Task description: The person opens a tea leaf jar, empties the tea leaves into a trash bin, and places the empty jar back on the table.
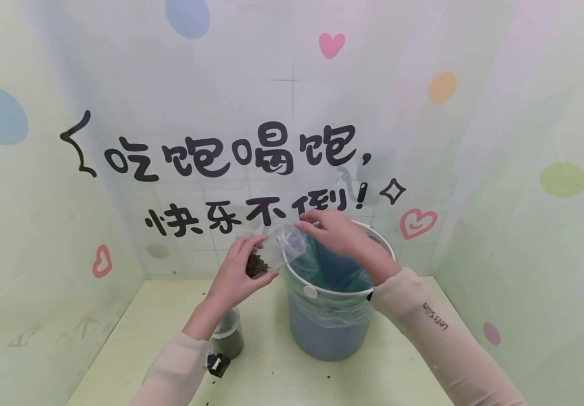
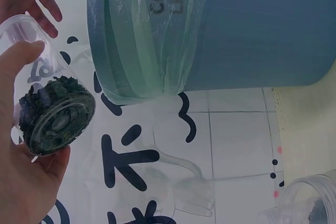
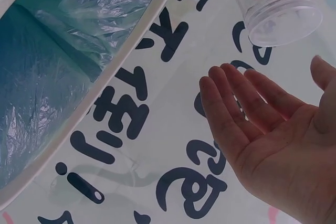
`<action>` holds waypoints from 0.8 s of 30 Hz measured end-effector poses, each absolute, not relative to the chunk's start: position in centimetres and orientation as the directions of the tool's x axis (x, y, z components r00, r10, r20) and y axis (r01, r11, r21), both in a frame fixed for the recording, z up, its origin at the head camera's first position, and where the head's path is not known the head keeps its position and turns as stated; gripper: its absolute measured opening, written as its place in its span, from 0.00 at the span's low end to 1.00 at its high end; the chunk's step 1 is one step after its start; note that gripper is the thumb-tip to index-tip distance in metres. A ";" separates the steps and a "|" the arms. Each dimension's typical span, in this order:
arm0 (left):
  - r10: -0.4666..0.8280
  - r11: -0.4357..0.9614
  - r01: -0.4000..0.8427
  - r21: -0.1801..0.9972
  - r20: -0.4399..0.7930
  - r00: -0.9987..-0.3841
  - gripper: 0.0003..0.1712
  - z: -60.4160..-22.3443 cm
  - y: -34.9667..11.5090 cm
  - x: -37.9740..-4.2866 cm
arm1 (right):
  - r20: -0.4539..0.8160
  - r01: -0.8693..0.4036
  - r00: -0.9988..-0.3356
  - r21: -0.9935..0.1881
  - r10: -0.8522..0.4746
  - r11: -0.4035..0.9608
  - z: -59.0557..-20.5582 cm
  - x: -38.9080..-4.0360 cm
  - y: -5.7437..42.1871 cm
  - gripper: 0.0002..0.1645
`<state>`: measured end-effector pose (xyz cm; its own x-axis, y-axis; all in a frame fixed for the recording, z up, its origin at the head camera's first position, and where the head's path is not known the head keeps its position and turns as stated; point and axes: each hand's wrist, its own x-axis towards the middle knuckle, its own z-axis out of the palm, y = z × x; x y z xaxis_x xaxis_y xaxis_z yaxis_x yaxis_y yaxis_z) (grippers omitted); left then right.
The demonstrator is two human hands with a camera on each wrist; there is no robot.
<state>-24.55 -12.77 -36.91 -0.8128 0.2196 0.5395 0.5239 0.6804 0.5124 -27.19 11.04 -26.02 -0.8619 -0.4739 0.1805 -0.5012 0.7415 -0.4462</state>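
Observation:
My left hand [image 1: 238,270] grips a clear plastic jar [image 2: 58,93], thumb on one side and fingers round the other. Dark, crinkled dried flakes [image 1: 256,264] lie in its base end. The jar is tilted, its clear ribbed end [image 3: 286,18] pointing towards the bin; whether a lid covers that end, I cannot tell. Close by that end is my right hand [image 1: 339,234], its fingers extended and its palm bare in the right wrist view. A blue bin [image 1: 329,335] with a white rim and a plastic liner [image 3: 121,14] stands beneath the right forearm.
Below the left wrist, a second clear jar [image 1: 228,338] with dark contents stands on the pale table [image 1: 271,389]. Several dark crumbs are scattered near the table's front. A printed wall sheet [image 1: 292,101] closes off the back and sides.

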 end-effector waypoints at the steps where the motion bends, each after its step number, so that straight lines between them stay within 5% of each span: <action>1: 0.219 0.681 0.524 0.511 0.540 -0.812 0.42 -36.9 -12.8 -24.5 | 0.178 -0.498 -0.864 -0.445 -0.471 0.744 -26.0 -27.1 10.9 0.29; 15: 0.226 0.683 0.530 0.503 0.544 -0.808 0.42 -36.9 -12.7 -24.3 | 0.113 -0.493 -0.849 -0.517 -0.516 0.699 -26.4 -26.2 9.8 0.42; 24: 0.234 0.688 0.542 0.483 0.559 -0.795 0.42 -36.9 -12.6 -24.2 | 0.139 -0.527 -0.824 -0.543 -0.549 0.654 -27.0 -26.1 9.5 0.39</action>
